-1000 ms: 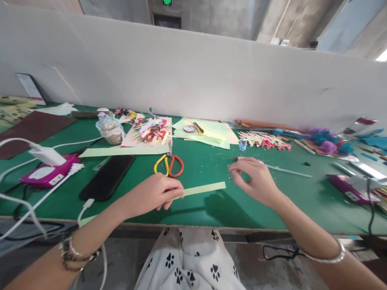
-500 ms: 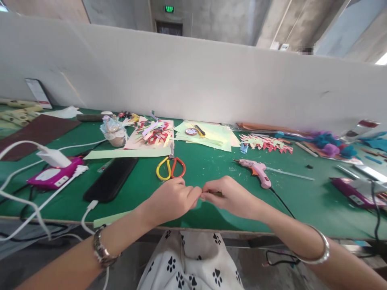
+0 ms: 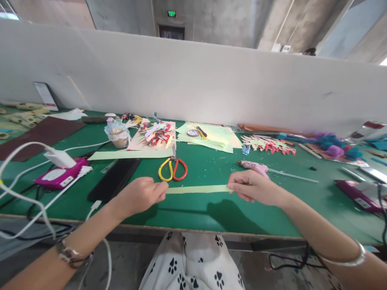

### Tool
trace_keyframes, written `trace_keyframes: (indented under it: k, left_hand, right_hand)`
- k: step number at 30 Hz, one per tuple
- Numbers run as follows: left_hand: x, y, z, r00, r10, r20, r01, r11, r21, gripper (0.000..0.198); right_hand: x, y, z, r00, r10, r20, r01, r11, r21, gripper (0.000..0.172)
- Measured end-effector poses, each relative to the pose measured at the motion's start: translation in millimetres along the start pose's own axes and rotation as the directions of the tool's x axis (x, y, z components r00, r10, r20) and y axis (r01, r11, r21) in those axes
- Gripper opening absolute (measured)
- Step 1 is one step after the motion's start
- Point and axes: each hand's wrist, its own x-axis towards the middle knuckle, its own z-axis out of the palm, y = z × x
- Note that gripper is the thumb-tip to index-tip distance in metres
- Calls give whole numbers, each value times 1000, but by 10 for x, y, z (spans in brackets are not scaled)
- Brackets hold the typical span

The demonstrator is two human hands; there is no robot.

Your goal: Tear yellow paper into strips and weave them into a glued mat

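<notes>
A long pale green paper strip (image 3: 198, 189) is stretched level just above the green table (image 3: 211, 209). My left hand (image 3: 142, 195) pinches its left end and my right hand (image 3: 252, 187) pinches its right end. Both hands are closed on the strip and held apart. Scissors with one yellow and one red handle (image 3: 173, 168) lie just beyond the strip. A pink glue gun (image 3: 252, 165) rests right behind my right hand.
A black phone (image 3: 115, 179) on a white cable and a magenta power bank (image 3: 60, 175) lie at the left. Paper scraps (image 3: 155, 135), pale green sheets (image 3: 208, 137), red-and-green cut shapes (image 3: 269, 143) and purple and blue felt (image 3: 332, 145) line the back below a white partition (image 3: 193, 80).
Half a second ago my hands met at the middle over the strip. They have since drawn apart, pulling the strip out straight between them.
</notes>
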Motion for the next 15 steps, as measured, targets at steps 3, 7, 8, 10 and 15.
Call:
trace_keyframes:
  k: [3, 7, 8, 10, 15]
  left_hand:
    - [-225, -203, -20, 999, -30, 32, 30, 1000, -6, 29]
    - [-507, -460, -82, 981, -163, 109, 153, 984, 90, 31]
    - [-523, -479, -109, 972, -214, 101, 203, 973, 108, 32]
    - [-438, -423, -171, 910, -408, 71, 402, 912, 79, 31]
    - [215, 92, -259, 939, -329, 100, 340, 849, -405, 37]
  right_hand:
    - [-84, 112, -145, 1000, 16, -10, -17, 999, -35, 30]
    - [-193, 194, -241, 999, -21, -49, 16, 994, -104, 34]
    - [-208, 190, -235, 997, -42, -65, 32, 990, -138, 34]
    - [-206, 139, -184, 992, -100, -74, 82, 973, -215, 33]
    - [-63, -89, 2, 944, -327, 39, 323, 899, -295, 32]
